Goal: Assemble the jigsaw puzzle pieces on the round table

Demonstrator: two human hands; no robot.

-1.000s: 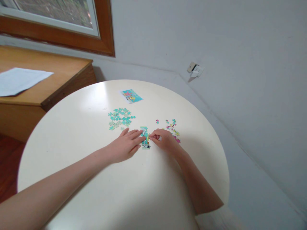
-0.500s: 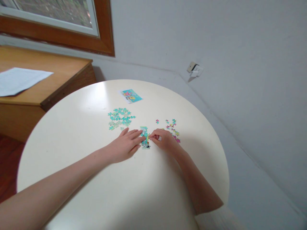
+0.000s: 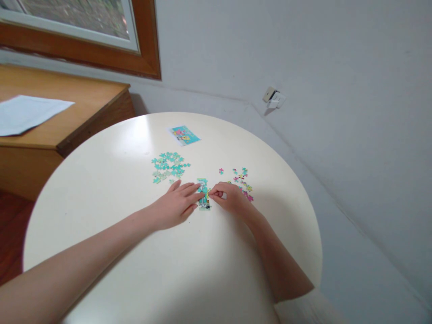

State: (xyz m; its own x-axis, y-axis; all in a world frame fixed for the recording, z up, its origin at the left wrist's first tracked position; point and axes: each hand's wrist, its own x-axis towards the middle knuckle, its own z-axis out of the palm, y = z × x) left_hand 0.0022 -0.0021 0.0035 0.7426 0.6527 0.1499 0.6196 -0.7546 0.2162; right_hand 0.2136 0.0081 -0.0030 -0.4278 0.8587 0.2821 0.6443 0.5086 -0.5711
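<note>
A narrow joined strip of jigsaw puzzle (image 3: pixel 203 204), teal with a white figure, lies on the round table. My left hand (image 3: pixel 178 202) rests flat with fingers spread, its fingertips on the strip's left side. At the strip's right edge, my right hand (image 3: pixel 229 196) pinches a small yellowish puzzle piece (image 3: pixel 209 191), mostly covered by the fingertips. Beyond my left hand lies a loose group of teal and pale green puzzle pieces (image 3: pixel 170 165). Pink, yellow and teal pieces (image 3: pixel 243 175) are scattered beyond my right hand, which partly hides them.
A picture card (image 3: pixel 185 135) lies near the far side of the white round table (image 3: pixel 101 225). To the left stands a wooden desk (image 3: pixel 91 96) with white paper (image 3: pixel 30 112) on it. A wall socket with a plug (image 3: pixel 275 99) is at the back right.
My right fingertips have shifted very slightly left, toward the strip. My left hand stays in place, and the loose pieces have not moved.
</note>
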